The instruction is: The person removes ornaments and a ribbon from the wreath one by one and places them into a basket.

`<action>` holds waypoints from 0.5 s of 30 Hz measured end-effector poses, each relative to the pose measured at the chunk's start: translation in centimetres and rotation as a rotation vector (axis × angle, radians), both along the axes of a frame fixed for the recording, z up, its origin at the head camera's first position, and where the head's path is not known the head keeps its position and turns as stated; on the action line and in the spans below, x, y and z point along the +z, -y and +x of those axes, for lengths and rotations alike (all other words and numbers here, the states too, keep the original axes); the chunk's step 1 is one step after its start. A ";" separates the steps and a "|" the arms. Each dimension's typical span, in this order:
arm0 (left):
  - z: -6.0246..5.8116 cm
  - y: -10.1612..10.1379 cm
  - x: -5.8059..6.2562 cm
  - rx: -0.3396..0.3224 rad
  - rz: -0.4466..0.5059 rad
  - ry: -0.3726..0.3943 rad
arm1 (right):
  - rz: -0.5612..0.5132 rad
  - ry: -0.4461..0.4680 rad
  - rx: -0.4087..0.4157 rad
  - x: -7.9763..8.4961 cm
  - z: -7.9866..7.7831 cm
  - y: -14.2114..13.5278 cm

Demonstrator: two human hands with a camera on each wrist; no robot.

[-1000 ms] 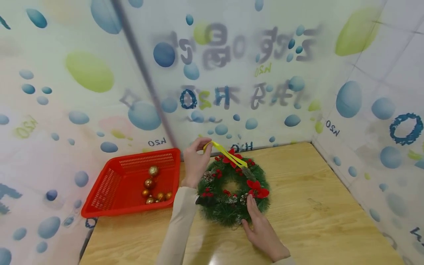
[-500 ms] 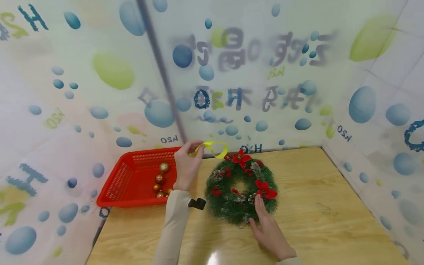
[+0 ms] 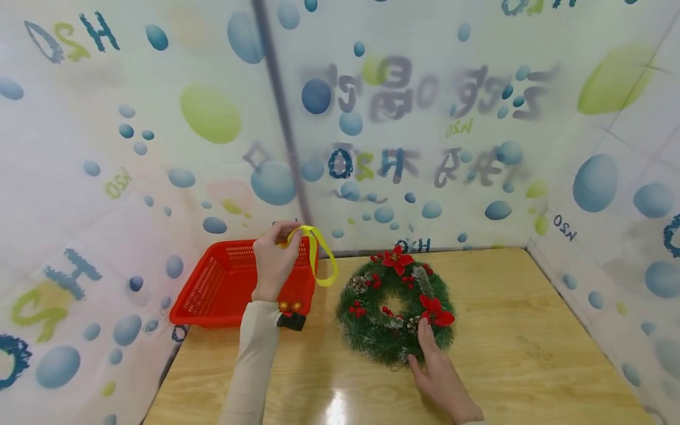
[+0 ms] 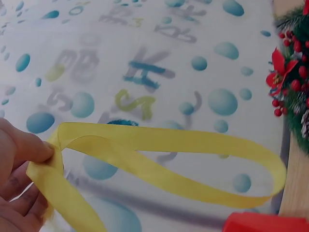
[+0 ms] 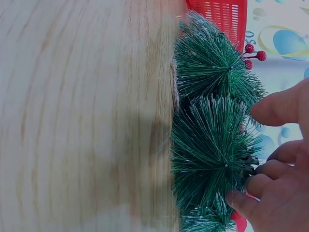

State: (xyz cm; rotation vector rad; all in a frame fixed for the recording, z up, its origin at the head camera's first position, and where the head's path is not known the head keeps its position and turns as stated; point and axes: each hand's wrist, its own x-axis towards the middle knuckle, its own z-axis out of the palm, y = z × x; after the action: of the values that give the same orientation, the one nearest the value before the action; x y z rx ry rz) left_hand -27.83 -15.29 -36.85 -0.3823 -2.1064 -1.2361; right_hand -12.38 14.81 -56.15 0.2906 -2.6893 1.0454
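My left hand (image 3: pixel 273 265) pinches a yellow ribbon (image 4: pixel 159 140) between thumb and fingers, up in front of the red basket. A long loop of the ribbon hangs off to the right of the fingers, and a shorter tail drops below them in the left wrist view. On the table lies a green wreath (image 3: pixel 366 339) with red poinsettias, red berries and pine cones. My right hand (image 3: pixel 441 378) rests at the wreath's lower right edge, its fingers extended beside a red poinsettia (image 3: pixel 437 311). Green needles (image 5: pixel 212 145) lie right at the fingertips in the right wrist view.
A red plastic basket (image 3: pixel 212 322) stands at the back left of the wooden table (image 3: pixel 531 378). Gold baubles (image 3: pixel 284 306) show in it, partly hidden behind my left arm. A patterned curtain wall (image 3: pixel 425 177) closes off the back and sides.
My left hand has moved left, away from the wreath, taking the yellow ribbon off it and over toward the basket. The right hand has stayed at the wreath. The head view has shifted left.
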 end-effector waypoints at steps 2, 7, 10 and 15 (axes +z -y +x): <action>-0.1 0.8 0.3 0.017 0.002 -0.005 | -0.001 0.017 -0.007 0.0 0.0 -0.1; -0.5 2.9 0.2 0.040 0.030 -0.001 | -0.023 0.056 -0.003 0.0 0.1 -0.3; -0.9 4.4 -0.4 0.082 0.050 0.018 | -0.028 0.042 0.008 0.0 0.1 -0.1; -1.6 7.3 -2.1 0.202 0.082 0.078 | -0.015 0.002 0.017 0.1 -0.1 0.2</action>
State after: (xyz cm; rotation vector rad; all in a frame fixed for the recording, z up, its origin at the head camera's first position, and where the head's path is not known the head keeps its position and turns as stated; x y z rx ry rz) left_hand -29.40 -22.54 -38.93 -0.0839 -2.0935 -1.2302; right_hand -12.47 14.66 -56.03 0.3103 -2.6844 1.0702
